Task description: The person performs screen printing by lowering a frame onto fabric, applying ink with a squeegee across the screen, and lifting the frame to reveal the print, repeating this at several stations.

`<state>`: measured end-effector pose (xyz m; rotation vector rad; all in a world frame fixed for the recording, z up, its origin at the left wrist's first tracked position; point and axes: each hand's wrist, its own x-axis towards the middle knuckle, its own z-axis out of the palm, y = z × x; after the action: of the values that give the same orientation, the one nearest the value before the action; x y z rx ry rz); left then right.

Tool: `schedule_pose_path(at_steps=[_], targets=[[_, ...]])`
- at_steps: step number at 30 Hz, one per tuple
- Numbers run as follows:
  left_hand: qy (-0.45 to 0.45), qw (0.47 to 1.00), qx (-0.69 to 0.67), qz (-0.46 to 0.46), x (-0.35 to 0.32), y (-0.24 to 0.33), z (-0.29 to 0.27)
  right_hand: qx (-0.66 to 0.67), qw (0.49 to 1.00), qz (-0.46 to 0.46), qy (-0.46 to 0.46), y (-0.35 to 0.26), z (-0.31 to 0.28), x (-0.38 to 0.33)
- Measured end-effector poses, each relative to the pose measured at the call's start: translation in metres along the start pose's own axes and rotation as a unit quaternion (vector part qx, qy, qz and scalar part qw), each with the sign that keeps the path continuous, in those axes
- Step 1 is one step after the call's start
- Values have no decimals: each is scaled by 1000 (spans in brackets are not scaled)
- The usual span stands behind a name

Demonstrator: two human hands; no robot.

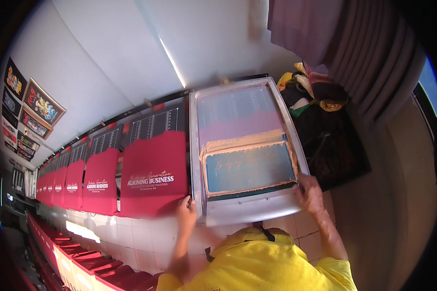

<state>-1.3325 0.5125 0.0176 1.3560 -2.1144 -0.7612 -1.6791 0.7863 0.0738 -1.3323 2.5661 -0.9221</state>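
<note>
A silver-framed printing screen [252,207] lies before me over a board. Its mesh shows a teal stencil panel [250,169] ringed by peach-orange ink, with thicker ink along the panel's far edge. At the near left corner my left hand [185,213] is closed at the frame's side, its fingers partly hidden. My right hand [311,196] grips the right side rail near the front corner. Through the far part of the mesh, a pinkish-red area and pale ruler marks show. Left of the screen lies a red shirt [153,165] with white and orange lettering.
More printed red shirts [99,177] on dark boards [155,125] run in a row to the left. A lower row of red cloths [87,264] stands at near left. Coloured cloths [320,89] are heaped at far right. Framed pictures [43,104] hang on the wall.
</note>
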Motion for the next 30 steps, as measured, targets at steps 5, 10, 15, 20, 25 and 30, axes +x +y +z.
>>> schedule_pose_path(at_steps=[5,10,15,20,25,30], targets=[[-100,993,-62,30,-71,38,-27,-105,938,-281,-175,-50,18,-34],[-464,860,-199,-80,-100,62,14,-168,911,-306,-219,-77,15,-1],[-493,758,-377,-200,-102,71,74,-202,926,-290,-133,-81,36,12],[-477,708,-470,-224,-102,55,97,-171,934,-297,-102,-87,31,30],[-459,708,-450,-293,-97,79,87,-165,940,-298,-32,-73,42,96],[-482,723,-407,-282,-95,73,88,-175,930,-322,-13,-56,68,148]])
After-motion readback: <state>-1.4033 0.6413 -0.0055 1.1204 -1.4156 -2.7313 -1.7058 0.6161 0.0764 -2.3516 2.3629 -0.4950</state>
